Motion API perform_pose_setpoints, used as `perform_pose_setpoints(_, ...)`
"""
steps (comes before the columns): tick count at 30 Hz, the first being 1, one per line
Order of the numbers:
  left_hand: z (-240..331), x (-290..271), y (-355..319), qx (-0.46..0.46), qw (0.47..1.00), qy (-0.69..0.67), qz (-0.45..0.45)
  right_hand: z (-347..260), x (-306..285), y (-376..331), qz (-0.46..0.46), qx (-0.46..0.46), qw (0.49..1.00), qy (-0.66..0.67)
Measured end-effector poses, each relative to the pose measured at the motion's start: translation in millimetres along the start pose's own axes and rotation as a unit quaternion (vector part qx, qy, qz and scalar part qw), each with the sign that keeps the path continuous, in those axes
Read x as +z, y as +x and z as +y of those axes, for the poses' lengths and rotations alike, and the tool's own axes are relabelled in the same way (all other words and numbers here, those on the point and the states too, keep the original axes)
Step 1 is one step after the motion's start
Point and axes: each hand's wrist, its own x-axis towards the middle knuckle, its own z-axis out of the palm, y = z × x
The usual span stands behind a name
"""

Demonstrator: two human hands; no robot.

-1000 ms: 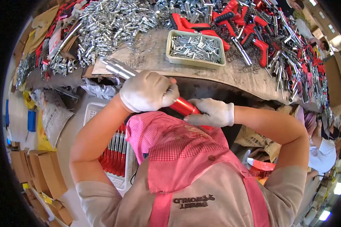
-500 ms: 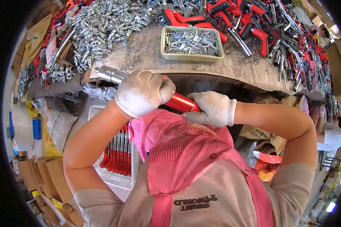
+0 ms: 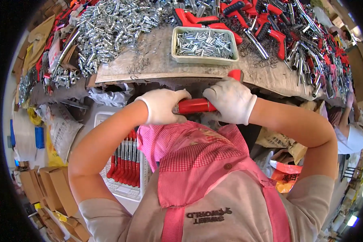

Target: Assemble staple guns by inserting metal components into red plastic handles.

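I see the workbench (image 3: 157, 60) spanning the top of the view, its worn surface bare only in the middle. A heap of silver metal tubes and fittings (image 3: 109, 24) covers its left part. A pile of red-handled tools (image 3: 270, 28) covers its right part. Between these 2 piles stands a pale rectangular tray (image 3: 205, 59) filled with small silver pins. Below the bench edge, to my left, a white crate (image 3: 127, 189) holds a row of finished red-handled tools (image 3: 125, 163) lying side by side.

At the bench edge both gloved hands close on 1 red tool handle (image 3: 195, 105), which lies roughly level. My left hand (image 3: 162, 107) is wrapped fully around its left end, fingers curled shut. My right hand (image 3: 230, 99) grips its right end from above, fingers closed over it, with a red tip (image 3: 236, 74) showing above the knuckles. The 2 hands are just beside each other, with the handle between them.
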Motion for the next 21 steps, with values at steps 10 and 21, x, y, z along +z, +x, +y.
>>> perform_pose_setpoints(10,-57,45,-30,-0.042,0.894,-0.187,0.405,32,-49,-1,0.409,-0.066,0.908,-0.054)
perform_pose_setpoints(21,-86,110,29,-0.192,0.802,-0.254,0.506,-3,55,-5,0.206,0.03,0.904,0.374)
